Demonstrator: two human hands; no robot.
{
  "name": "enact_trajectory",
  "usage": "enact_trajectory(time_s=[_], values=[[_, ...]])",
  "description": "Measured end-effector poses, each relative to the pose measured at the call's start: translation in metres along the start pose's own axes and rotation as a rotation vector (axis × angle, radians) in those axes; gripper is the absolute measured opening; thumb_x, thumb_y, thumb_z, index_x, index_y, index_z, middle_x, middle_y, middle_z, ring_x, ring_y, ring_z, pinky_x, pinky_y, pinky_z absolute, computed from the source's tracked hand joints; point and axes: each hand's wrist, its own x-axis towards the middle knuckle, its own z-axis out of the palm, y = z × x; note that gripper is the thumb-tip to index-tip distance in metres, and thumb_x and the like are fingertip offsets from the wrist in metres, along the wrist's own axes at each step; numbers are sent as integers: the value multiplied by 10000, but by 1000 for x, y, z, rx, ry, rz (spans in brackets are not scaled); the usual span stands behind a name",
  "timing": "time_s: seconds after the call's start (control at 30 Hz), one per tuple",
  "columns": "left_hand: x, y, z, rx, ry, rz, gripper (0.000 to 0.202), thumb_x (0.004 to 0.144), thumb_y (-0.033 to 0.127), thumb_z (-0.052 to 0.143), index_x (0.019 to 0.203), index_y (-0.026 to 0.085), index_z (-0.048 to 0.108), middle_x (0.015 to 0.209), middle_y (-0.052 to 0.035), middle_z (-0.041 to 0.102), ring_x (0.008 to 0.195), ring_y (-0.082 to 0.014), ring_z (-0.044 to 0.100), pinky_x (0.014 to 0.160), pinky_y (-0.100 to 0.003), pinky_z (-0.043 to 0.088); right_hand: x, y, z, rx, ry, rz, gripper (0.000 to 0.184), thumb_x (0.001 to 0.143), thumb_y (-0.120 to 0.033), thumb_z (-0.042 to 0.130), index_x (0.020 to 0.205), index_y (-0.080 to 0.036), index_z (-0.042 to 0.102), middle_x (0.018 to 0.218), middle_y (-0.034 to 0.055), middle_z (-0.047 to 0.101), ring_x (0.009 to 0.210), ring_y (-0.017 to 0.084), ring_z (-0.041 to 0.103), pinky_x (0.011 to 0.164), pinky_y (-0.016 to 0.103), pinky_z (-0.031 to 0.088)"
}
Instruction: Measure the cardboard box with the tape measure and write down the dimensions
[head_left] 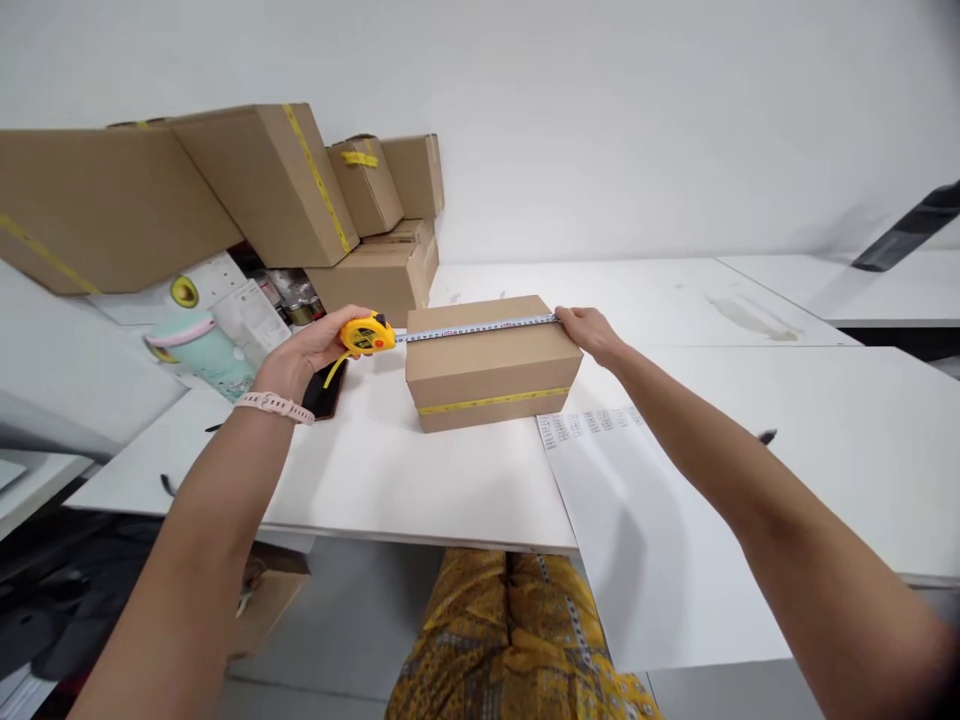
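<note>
Over the carton (491, 350) runs the tape blade (480, 328): just left of the carton my left hand (319, 340) clasps the tape measure (367, 335); at the carton's right edge my right hand (590, 330) pinches the blade. I'd want it taut, parallel to the long edges.

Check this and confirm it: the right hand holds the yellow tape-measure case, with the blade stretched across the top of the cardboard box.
Wrong hand: in the head view, the left hand holds the yellow tape-measure case, with the blade stretched across the top of the cardboard box.
</note>
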Motion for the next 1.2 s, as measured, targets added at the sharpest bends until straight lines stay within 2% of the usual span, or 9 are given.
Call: enact_trajectory(time_s=[0.1,0.27,0.5,0.7,0.87,0.97,1.03,1.1,1.2], values=[[4,-1,0,-141,-152,-202,428,798,504,684,932,98,711,848,-107,761,681,-191,665,596,-311,532,-5,-5,3,-80,-75,12,398,880,-558,588,739,-187,613,855,97,679,709,179,555,578,298,397],[6,-3,1,-393,-204,-390,371,676,470,783,850,151,710,798,-77,732,643,-185,627,511,-281,462,-10,-11,2,-30,-201,68,508,874,-663,568,903,-167,675,1044,165,719,828,243,637,615,330,477],[7,-14,-3,-385,-207,-387,386,683,501,790,858,162,731,843,-69,734,681,-179,629,527,-254,460,-8,-7,3,-61,-237,106,551,899,-700,501,985,-187,683,1155,153,715,987,287,647,722,361,504],[5,-19,-3,-357,-222,-363,417,681,535,778,882,171,747,877,-74,738,703,-183,628,543,-256,464,-9,-10,5,-95,-189,56,455,923,-641,508,900,-200,618,1079,153,705,928,278,636,730,380,492],[-2,1,-9,-311,-246,-327,440,668,523,804,921,165,763,926,-76,747,742,-177,631,584,-247,469,-12,-22,5,-209,-105,31,307,924,-513,547,832,-220,548,1032,130,682,898,270,609,727,386,462],[-22,33,-17,-228,-270,-243,514,680,483,831,1088,179,757,1039,-88,755,855,-202,663,655,-245,492,-11,-34,-3,-189,-92,42,285,926,-474,554,799,-220,538,996,116,665,882,252,587,745,380,445],[-49,54,-14,-218,-306,-199,612,678,455,852,1215,195,716,1114,-104,746,929,-231,672,684,-256,511,-11,-43,-10,-130,-75,0,304,935,-488,532,791,-220,535,965,103,652,859,232,567,755,373,439],[-88,69,4,-339,-415,-244,637,687,505,840,1225,192,702,1074,-119,744,848,-229,671,623,-268,516,-12,-53,-14,-74,-76,-81,334,942,-526,508,806,-222,541,986,96,650,865,222,558,771,371,442],[-153,81,57,-660,-624,-396,584,717,587,795,1072,129,721,985,-129,705,768,-199,651,641,-301,556,-13,-66,-5,-89,-204,-201,380,942,-591,492,858,-227,561,1059,93,662,931,240,573,820,387,460]])
